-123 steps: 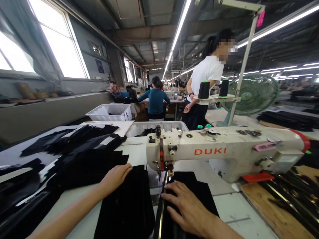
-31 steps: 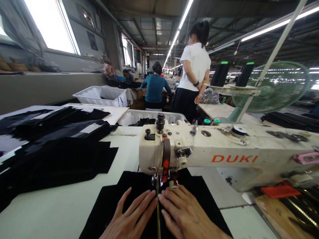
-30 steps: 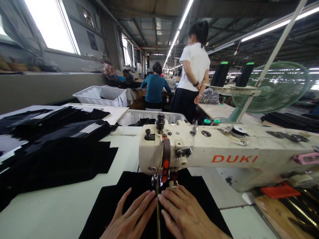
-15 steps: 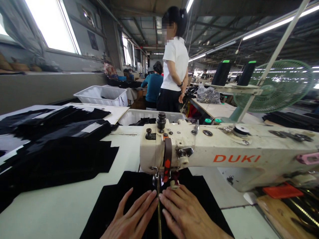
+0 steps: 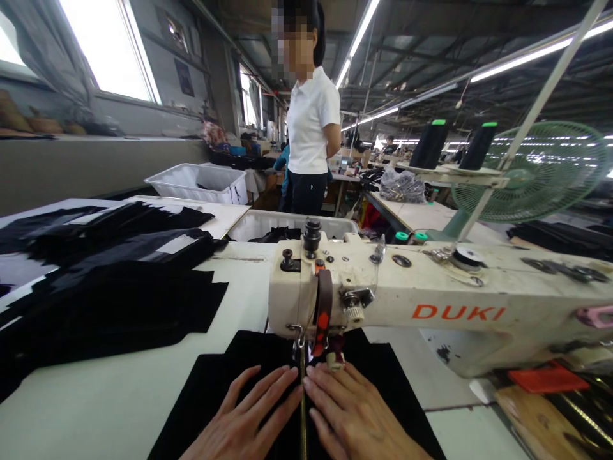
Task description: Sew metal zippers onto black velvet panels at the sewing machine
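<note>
Black fabric (image 5: 205,383) lies flat under the head of a white sewing machine (image 5: 373,281). Down its middle runs a narrow zipper with gold teeth (image 5: 303,421), passing below the needle area. To the left of the zipper, my left hand (image 5: 251,409) rests flat on the cloth with its fingers stretched forward. My right hand (image 5: 354,409) lies flat on the other side, fingertips close to the presser foot (image 5: 301,351). Neither hand grips anything. A small tied-on knob hanging from the machine partly covers the right hand's fingers.
Stacked black fabric pieces (image 5: 115,313) cover the table's left side. Behind the machine are white bins (image 5: 198,182), a standing person (image 5: 313,121), thread cones (image 5: 430,145) and a green fan (image 5: 531,172). A red object (image 5: 548,377) and gold-toothed zippers lie at the right.
The person in the white shirt has shifted left and turned, now covering most of the seated person behind. My hands stay flat beside the zipper, with hardly any movement. The view has shifted slightly.
</note>
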Action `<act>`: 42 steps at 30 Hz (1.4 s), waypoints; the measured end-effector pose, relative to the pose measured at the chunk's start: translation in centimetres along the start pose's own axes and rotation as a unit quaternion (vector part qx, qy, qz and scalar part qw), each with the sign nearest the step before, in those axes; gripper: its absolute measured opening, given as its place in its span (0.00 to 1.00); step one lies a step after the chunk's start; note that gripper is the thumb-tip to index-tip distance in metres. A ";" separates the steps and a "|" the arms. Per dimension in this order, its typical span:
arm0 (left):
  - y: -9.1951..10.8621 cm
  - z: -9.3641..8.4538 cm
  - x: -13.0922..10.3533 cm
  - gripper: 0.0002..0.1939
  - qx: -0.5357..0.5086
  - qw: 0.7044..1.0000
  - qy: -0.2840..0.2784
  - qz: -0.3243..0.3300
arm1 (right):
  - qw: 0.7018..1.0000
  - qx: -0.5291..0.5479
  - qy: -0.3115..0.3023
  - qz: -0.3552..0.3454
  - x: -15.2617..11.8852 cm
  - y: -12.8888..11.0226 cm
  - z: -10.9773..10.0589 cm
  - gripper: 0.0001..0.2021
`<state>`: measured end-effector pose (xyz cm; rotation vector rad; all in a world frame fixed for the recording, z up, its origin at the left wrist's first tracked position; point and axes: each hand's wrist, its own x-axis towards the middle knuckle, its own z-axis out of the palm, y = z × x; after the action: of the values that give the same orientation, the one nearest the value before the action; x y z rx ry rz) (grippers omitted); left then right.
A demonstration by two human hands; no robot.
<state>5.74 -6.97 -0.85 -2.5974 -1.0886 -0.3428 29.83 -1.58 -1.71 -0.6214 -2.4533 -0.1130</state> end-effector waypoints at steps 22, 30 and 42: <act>-0.1 -1.5 2.0 0.36 -0.052 0.997 -0.009 -0.048 | 0.999 0.009 0.024 0.031 1.3 1.2 0.1 0.15; -0.3 -1.8 2.2 0.37 -0.037 0.999 0.004 -0.038 | 0.999 0.007 0.024 0.032 1.2 1.1 0.3 0.14; -0.3 -1.5 1.9 0.38 -0.087 0.994 0.017 -0.071 | 1.000 -0.003 -0.018 0.011 1.7 1.6 0.0 0.16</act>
<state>6.67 -6.06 1.22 -2.6580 -1.2868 -0.5343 29.34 0.55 -0.81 -0.6589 -2.4816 -0.1015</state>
